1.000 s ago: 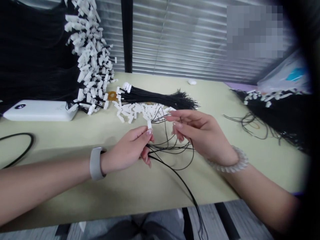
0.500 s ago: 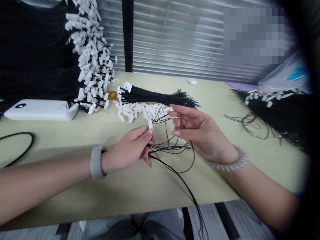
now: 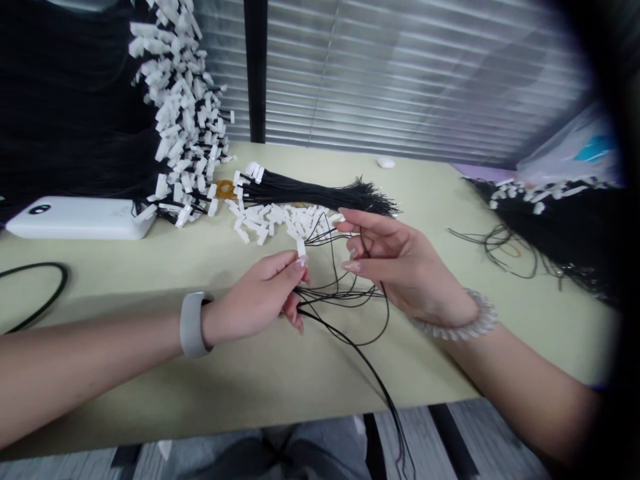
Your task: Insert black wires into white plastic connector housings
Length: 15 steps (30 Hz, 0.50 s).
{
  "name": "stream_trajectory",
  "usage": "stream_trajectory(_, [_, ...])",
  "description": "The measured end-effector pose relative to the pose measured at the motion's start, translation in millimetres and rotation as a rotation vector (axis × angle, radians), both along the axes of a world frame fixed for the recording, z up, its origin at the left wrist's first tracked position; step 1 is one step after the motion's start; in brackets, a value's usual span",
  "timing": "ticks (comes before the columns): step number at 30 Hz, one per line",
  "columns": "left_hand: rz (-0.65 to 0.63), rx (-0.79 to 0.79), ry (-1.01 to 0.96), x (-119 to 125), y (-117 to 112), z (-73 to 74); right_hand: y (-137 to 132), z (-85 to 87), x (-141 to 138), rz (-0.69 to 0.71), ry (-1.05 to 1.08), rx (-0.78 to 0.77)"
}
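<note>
My left hand (image 3: 260,297) is closed on a bunch of thin black wires (image 3: 345,313), and its thumb and forefinger pinch a small white connector (image 3: 301,248) upright. My right hand (image 3: 400,267) is just to the right, fingers curled, with one or two of the black wires running through them. The loose wire ends trail off the table's front edge. Behind both hands lies a heap of white connectors (image 3: 280,221) on wired leads.
A tied bundle of black wires (image 3: 315,193) lies behind the heap. A big hanging mass of wires with white connectors (image 3: 175,100) fills the back left, above a white power bank (image 3: 80,218). More wires (image 3: 550,227) are at the right. A black cable (image 3: 45,293) loops at left.
My right hand turned slightly, its fingers opening a little and then curling round the wires; it rose a bit toward the connector heap. My left hand has stayed in place.
</note>
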<state>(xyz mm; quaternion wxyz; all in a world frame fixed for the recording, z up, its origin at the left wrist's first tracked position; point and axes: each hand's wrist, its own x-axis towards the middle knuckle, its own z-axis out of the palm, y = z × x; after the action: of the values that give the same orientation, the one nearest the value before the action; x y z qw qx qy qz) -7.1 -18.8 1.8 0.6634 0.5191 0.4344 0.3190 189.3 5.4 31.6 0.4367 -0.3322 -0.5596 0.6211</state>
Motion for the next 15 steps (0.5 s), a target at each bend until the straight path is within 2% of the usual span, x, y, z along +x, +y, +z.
stream_trajectory(15, [-0.007,0.002,0.015,-0.1,0.3,-0.7,-1.2,0.6,0.6,0.099,0.025,0.017])
